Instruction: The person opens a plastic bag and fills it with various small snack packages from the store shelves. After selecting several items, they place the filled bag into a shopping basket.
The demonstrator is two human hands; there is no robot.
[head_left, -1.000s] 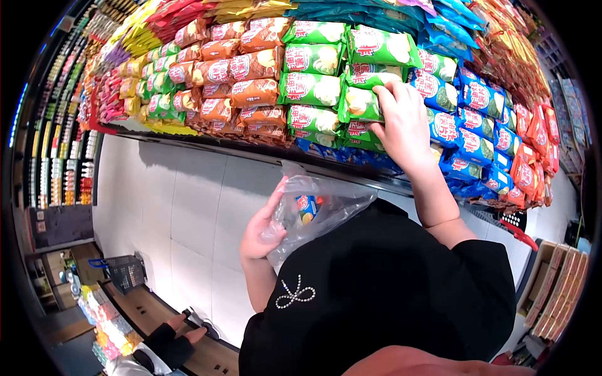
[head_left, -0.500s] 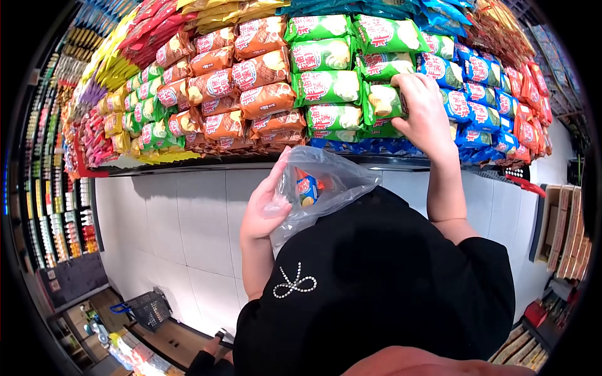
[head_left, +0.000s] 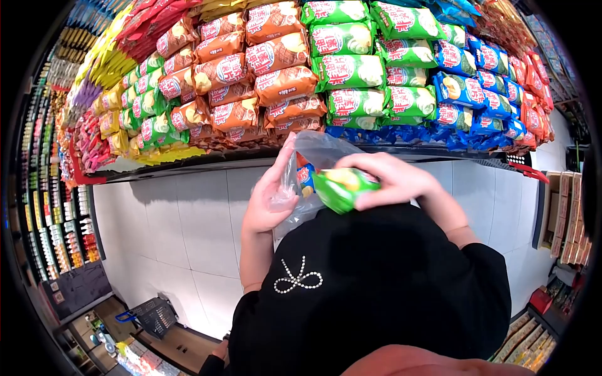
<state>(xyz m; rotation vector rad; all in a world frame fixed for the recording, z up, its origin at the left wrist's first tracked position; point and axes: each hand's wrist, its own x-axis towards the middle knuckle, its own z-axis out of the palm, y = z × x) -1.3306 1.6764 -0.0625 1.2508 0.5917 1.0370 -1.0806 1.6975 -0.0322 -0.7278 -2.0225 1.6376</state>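
Note:
My right hand (head_left: 392,178) grips a green bag of chips (head_left: 342,189), slightly blurred, right at the mouth of a clear plastic bag (head_left: 323,145). The plastic bag's near side is partly hidden behind the chips. My left hand (head_left: 273,191) is closed on the left edge of the plastic bag and holds it up in front of my chest. Inside it a blue bag of chips (head_left: 305,178) shows, with a bit of red packaging beside it. Ahead, on the display, stand stacked green bags of chips (head_left: 348,71) and brown bags of chips (head_left: 282,53).
Blue bags (head_left: 461,91) and red bags (head_left: 533,113) fill the display's right side. Its dark front edge (head_left: 232,160) runs across ahead of me. A grey shopping basket (head_left: 157,316) is at the lower left, and cardboard boxes (head_left: 564,213) stand at the right.
My right hand has taken a green bag of chips off the display and brought it down and left to the plastic bag. My left hand stays on the plastic bag.

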